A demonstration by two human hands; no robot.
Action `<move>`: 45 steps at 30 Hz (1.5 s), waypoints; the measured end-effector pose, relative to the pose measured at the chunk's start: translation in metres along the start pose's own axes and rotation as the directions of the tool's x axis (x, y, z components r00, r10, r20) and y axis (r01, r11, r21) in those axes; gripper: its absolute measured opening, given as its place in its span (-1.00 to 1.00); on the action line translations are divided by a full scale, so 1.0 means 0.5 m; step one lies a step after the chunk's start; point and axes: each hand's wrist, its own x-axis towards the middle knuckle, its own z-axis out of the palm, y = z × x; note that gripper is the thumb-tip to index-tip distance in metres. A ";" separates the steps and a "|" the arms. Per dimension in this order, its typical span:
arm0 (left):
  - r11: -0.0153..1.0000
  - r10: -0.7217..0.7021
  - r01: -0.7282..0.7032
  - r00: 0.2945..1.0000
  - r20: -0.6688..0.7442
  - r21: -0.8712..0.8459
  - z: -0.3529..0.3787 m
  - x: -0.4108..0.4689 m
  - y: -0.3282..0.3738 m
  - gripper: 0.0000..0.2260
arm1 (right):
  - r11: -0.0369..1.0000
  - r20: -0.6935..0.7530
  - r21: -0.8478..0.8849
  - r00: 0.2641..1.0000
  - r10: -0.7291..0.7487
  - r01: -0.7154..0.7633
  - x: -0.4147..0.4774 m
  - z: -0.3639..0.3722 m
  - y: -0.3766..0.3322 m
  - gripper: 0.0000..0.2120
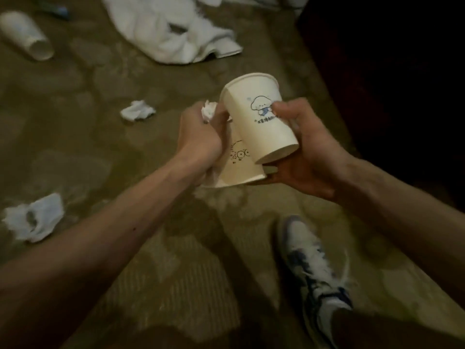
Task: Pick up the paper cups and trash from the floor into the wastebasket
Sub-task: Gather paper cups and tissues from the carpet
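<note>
Clutching crumpled tissue (208, 112), left hand (198, 139), tapered paper cup (259, 122), right hand (309, 157)

Dim, yellow-tinted indoor view, soft almost everywhere.

The light is weak and warm, its source out of view, and the carpet (125, 79) reads as muddy olive. The far right sinks into near-black with no detail. Focus is best in the middle: the paper cup (259, 117) gripped by the right hand (309, 152) shows its printed drawing fairly crisply, while the left hand (198, 137) pinching a crumpled tissue (208, 113) is a little softer. A broad, soft shadow lies on the carpet under the forearms. The fallen cup (25, 34) at far left is blurred, and the shoe (314, 268) at near right is smeared. The forearms stretch wide at the near corners.
</note>
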 end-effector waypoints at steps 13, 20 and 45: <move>0.960 0.127 -0.198 0.939 0.321 0.199 0.312 -0.111 0.085 -0.71 | 0.986 -0.195 0.079 0.972 -0.130 0.148 -0.226 -0.310 0.038 -0.38; 0.931 0.021 -0.258 0.743 0.669 0.258 0.487 -0.187 0.118 -0.43 | 0.975 -0.258 0.065 0.947 -0.191 0.214 -0.360 -0.474 0.089 -0.50; 0.846 0.015 -0.532 0.102 0.995 0.042 1.416 -0.722 -0.019 -0.59 | 0.973 -0.969 -0.232 0.080 -0.233 0.019 -1.078 -1.017 0.354 -0.37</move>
